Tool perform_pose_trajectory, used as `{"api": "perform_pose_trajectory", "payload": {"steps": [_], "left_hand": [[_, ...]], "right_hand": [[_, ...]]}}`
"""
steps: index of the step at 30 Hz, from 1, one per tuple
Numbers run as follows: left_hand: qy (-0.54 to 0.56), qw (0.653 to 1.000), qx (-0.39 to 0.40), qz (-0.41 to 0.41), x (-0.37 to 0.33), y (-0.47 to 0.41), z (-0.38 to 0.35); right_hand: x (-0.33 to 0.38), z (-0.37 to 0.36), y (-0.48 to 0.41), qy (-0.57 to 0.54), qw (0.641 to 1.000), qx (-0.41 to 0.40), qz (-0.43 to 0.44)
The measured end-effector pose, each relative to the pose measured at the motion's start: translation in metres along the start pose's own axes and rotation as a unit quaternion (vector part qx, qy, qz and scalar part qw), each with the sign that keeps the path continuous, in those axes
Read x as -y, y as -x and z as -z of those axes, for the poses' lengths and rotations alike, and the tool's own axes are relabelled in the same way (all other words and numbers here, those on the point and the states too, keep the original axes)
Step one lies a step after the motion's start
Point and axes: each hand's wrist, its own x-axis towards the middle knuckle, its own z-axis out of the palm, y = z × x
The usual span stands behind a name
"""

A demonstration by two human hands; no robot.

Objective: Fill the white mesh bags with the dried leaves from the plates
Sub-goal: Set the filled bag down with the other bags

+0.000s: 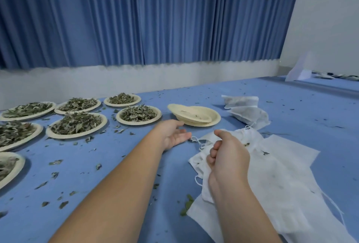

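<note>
- Blue curtain [155,19] behind; blue table [116,165] littered with leaf crumbs.
- Plates of dried leaves [138,115] crowd the table's left edge; emptied plates [194,116] sit mid-table.
- Right hand [229,157] clenches one white mesh bag [206,186] over the bag pile [281,174] near the right edge; left hand [172,134] lies open, empty.
- Bag likely limp and featherlight; pinch at its drawstring mouth. Leaves look brittle.

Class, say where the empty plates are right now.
Head view: the empty plates sit just right of centre on the table, between a leaf-filled plate and filled mesh bags.
</note>
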Motion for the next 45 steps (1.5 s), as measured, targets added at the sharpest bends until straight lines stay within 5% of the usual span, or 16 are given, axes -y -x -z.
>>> {"api": "perform_pose_trajectory", "payload": {"steps": [11,17,23,35,42,45], "left_hand": [[-0.03,0.993,-0.074,-0.083,-0.009,-0.011,-0.001],[-0.114,0.992,-0.011,-0.042,-0.009,-0.008,-0.023],[-0.103,0.982,-0.111,-0.115,-0.005,-0.02,-0.026],[-0.172,0.974,-0.111,-0.099,0.002,-0.008,-0.012],[-0.279,0.938,-0.113,-0.172,0.003,0.069,0.044],[-0.396,0.889,-0.112,-0.2,0.01,0.116,0.075]], "right_hand": [[-0.001,0.001,0.005,0.011,1.0,-0.002,0.01],[-0.003,0.001,0.002,0.025,0.999,-0.002,0.022],[-0.005,0.0,0.001,0.028,0.999,-0.004,0.024],[0.0,0.002,0.001,-0.004,1.0,-0.017,0.018],[0.011,0.01,0.009,-0.013,0.998,-0.049,0.044],[0.008,0.013,0.017,0.064,0.989,-0.03,0.132]]}}
